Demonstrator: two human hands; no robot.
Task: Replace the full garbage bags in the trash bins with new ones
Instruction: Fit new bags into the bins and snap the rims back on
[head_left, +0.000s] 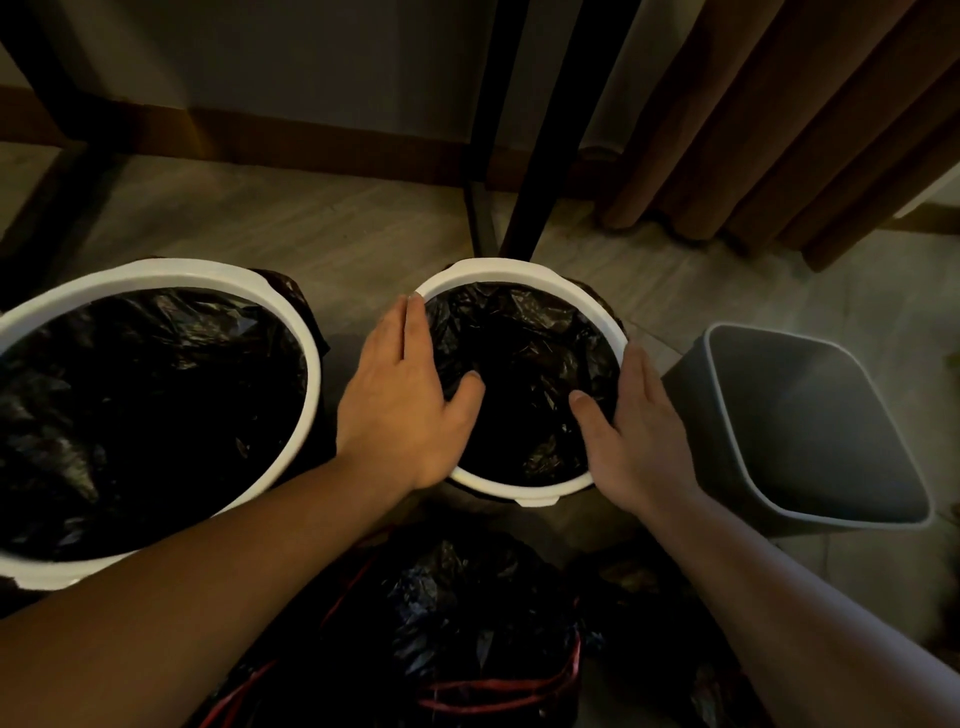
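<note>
A small round bin with a white rim ring (498, 273) stands in the middle, lined with a black bag (519, 364). My left hand (410, 389) lies flat on the ring's left side, thumb inside over the bag. My right hand (634, 431) presses the ring's right side, thumb inside too. A larger round bin with a white rim (171, 275) and a black liner (140, 415) stands at the left. A grey square bin (810, 421) with no liner stands at the right. Full black bags with red drawstrings (467, 639) lie on the floor in front of me.
Black table legs (524, 171) rise just behind the middle bin. A brown curtain (779, 130) hangs at the back right. A wall with a wooden skirting board (311, 140) runs along the back. The floor is pale tile.
</note>
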